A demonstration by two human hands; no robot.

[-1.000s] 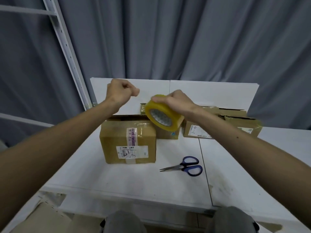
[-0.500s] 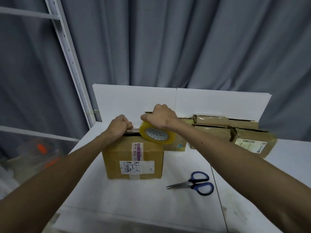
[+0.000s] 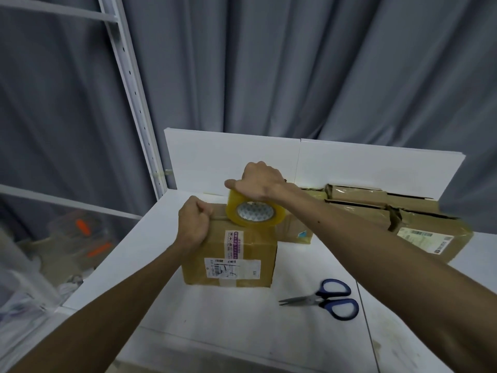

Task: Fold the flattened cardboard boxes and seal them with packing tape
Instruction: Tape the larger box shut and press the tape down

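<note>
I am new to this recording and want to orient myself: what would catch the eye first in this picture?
First, at centre, the right hand gripping a yellow tape roll atop the brown cardboard box. The left hand, curled in a fist, rests on the box's top left edge. Blue-handled scissors lie on the table, right of the box.

Tape roll (image 3: 251,212) atop box (image 3: 242,254), scissors (image 3: 326,299) right.
</note>
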